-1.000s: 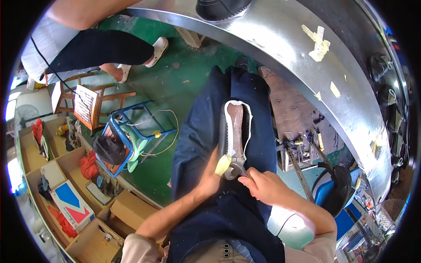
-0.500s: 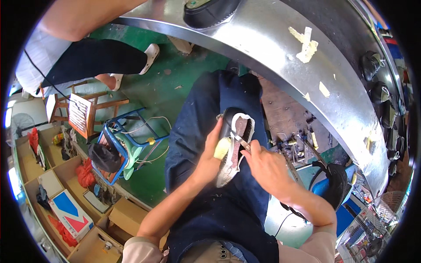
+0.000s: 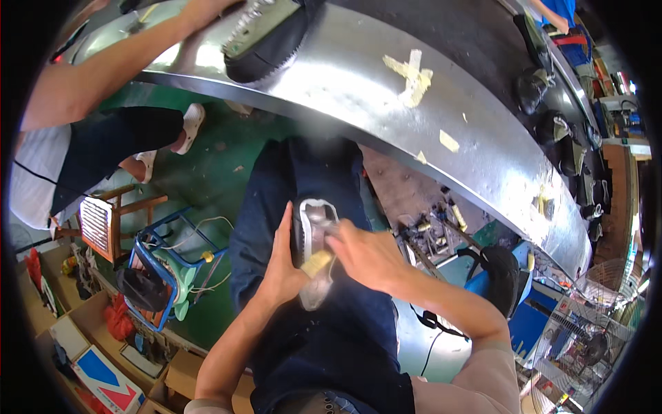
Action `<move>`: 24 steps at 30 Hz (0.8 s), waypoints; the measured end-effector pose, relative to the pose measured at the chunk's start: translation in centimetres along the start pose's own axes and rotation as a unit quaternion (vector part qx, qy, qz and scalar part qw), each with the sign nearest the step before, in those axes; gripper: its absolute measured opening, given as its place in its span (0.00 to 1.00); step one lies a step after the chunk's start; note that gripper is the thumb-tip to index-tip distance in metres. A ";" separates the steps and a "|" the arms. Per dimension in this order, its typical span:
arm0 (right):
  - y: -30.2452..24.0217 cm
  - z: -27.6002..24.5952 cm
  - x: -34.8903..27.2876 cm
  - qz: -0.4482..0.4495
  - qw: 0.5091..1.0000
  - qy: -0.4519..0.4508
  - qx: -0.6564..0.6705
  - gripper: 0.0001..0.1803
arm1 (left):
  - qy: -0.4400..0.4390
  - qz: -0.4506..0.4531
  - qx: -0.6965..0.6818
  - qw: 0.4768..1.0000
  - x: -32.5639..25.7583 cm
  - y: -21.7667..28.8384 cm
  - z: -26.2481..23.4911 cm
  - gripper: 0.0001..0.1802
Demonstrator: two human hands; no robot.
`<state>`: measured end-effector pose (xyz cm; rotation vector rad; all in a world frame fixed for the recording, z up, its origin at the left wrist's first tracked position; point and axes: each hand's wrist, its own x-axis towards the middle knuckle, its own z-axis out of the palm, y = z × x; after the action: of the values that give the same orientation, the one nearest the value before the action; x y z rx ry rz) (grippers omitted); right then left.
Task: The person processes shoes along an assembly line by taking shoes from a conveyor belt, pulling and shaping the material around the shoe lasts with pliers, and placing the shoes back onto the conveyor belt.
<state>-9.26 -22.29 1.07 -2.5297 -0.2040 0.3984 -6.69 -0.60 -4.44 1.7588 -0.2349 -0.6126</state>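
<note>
On my lap, a black shoe upper (image 3: 316, 292) lies bottom up, its pale folded margin framing a greyish inner sole. My left hand (image 3: 279, 269) is closed around its left side, with the thumb laid across it; yellowish tape (image 3: 318, 262) wraps that thumb. My right hand (image 3: 369, 257) is closed at the shoe's right edge, gripping a slim metal tool (image 3: 329, 226) over the sole. Motion smears the tool and fingertips, so its kind and exact contact cannot be made out.
A curved metal bench (image 3: 358, 65) runs ahead, bearing a dark shoe (image 3: 269, 48), tape scraps and more shoes at right. Another person's arm (image 3: 117, 72) reaches over it at left. A blue-framed stool (image 3: 169, 276), partitioned boxes (image 3: 89, 303) and a wire fan (image 3: 586, 338) stand around.
My view has turned right, shifting the surroundings left. My right hand and tool have moved on the shoe and are blurred now. The other person's arm shows farther onto the bench.
</note>
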 end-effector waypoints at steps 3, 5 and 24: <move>1.1 -0.4 -4.0 0.188 0.973 0.000 0.135 0.24 | 0.004 -0.014 -0.089 0.996 0.3 0.8 -0.4 0.69; 2.2 -1.1 -6.3 0.361 0.742 -0.164 0.541 0.31 | 0.011 0.063 0.014 0.998 -1.1 2.7 -0.9 0.68; 0.1 -3.0 -4.4 0.069 0.954 -0.190 0.222 0.18 | 0.078 -0.060 -0.214 0.972 0.0 0.6 2.2 0.27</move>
<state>-12.42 -24.88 4.47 -2.0130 -0.0699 0.8820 -7.72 -2.60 -4.23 1.3990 0.1094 -0.5598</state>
